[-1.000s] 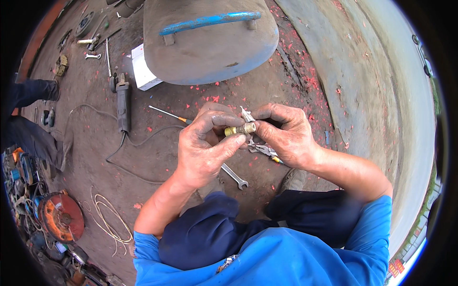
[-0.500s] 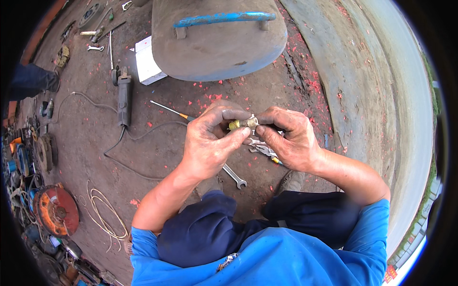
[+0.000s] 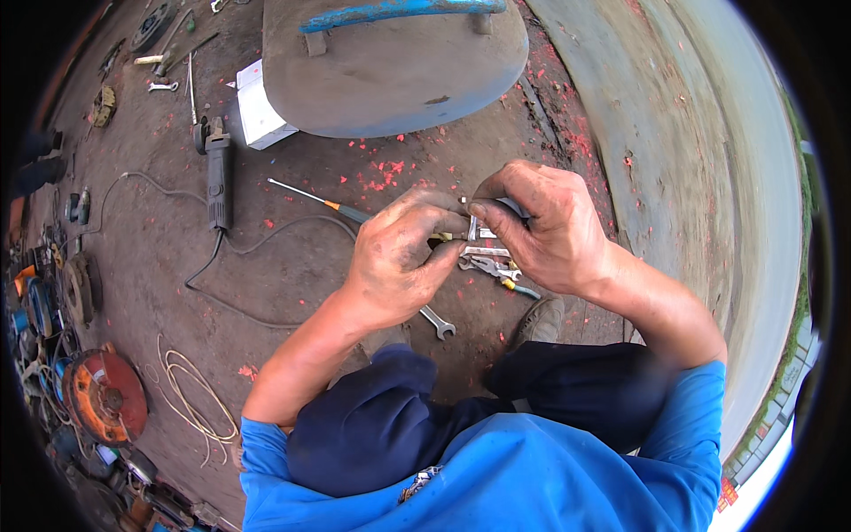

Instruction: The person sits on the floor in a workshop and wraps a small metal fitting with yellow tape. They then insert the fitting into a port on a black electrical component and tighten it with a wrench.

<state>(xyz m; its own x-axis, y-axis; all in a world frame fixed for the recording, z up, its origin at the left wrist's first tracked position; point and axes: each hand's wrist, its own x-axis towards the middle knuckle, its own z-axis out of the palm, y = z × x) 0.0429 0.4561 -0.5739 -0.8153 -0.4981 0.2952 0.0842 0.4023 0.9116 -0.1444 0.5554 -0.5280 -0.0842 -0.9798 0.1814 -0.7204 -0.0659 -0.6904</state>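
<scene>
My left hand is closed on a small brass-coloured fitting, most of it hidden by the fingers. My right hand is raised just beside it, thumb and forefinger pressed together; a tiny pale bit shows near the fingertips, too small to name. On the ground under the hands lie pliers with yellow and blue handles, partly among other silver tools. A spanner pokes out below my left wrist. Left of the hands lies a screwdriver, its handle running toward my left hand.
An angle grinder with a trailing cord lies at left. Ahead stands a dusty surface with a blue handle, beside a white box. An orange-red disc and cluttered parts line the left edge. Another person's leg shows far left.
My right hand has lifted away from the fitting and up a little. The fitting sits deeper in my left hand's fingers. The view has shifted slightly.
</scene>
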